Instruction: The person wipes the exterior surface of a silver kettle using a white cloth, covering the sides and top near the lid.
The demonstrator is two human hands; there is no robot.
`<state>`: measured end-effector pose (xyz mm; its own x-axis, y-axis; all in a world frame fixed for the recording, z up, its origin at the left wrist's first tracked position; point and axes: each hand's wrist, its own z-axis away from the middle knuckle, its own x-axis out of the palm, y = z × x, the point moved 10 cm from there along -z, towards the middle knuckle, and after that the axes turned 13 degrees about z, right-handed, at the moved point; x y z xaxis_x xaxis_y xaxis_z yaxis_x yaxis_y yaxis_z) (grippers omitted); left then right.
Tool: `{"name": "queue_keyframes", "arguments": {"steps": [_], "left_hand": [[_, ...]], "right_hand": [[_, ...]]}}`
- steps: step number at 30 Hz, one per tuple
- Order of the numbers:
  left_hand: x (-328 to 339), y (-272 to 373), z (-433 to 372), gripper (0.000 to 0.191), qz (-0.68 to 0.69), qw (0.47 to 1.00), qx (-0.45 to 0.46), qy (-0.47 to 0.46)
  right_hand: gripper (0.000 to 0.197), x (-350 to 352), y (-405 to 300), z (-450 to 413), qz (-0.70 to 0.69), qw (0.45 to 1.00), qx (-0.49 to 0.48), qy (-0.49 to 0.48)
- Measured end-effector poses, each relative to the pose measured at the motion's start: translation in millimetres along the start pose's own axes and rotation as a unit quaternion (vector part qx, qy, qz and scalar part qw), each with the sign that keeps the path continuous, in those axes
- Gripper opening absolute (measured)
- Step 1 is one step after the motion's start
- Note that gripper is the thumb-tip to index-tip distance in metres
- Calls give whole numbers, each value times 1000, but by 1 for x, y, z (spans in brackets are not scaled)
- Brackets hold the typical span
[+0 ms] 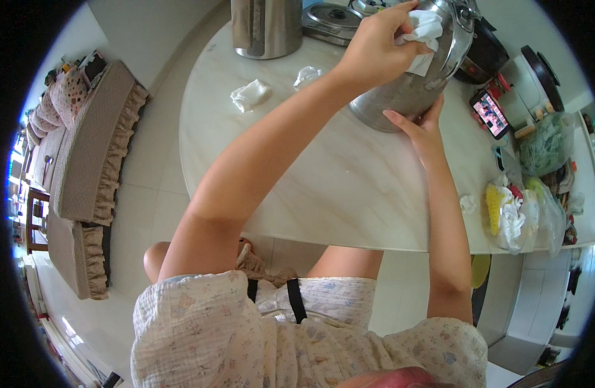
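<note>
A stainless-steel vessel with a curved metal handle [399, 99] is tilted over the marble-patterned table [336, 194]. My left hand [382, 46] holds a crumpled white tissue [426, 26] against its upper side, pinched between thumb and fingers. Low on the same vessel, near its base, my right hand [421, 127] grips it, with the thumb on the near side and the fingers partly hidden behind. Two crumpled white tissues [251, 95] [307, 76] lie on the table to the left. A taller steel cylinder [266, 29] stands upright at the back left.
A flat appliance with a round top [333, 19] and a dark pot [481, 53] stand behind. To the right are a lit phone [490, 114], a small crumpled tissue [468, 204], a plastic bag with tissues [510, 218] and a green bag [547, 143]. The table's curved edge runs before me.
</note>
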<state>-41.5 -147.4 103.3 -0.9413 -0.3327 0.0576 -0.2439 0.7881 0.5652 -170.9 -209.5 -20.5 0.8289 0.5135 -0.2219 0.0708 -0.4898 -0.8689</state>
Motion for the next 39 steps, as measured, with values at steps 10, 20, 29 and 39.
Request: {"name": "queue_keyframes", "arguments": {"steps": [10, 20, 29, 39], "left_hand": [[-2, -5, 0, 57, 35, 999, -25, 3], [-1, -6, -2, 57, 40, 998, -36, -17], [-6, -1, -5, 24, 27, 997, 73, -29], [-7, -10, -8, 24, 65, 997, -5, -50]], "right_hand": [[105, 1, -1, 1, -11, 1000, 11, 0], [105, -3, -2, 1, 26, 1000, 7, 8], [100, 0, -3, 1, 23, 1000, 1, 8], [101, -1, -1, 1, 5, 1000, -9, 16]]}}
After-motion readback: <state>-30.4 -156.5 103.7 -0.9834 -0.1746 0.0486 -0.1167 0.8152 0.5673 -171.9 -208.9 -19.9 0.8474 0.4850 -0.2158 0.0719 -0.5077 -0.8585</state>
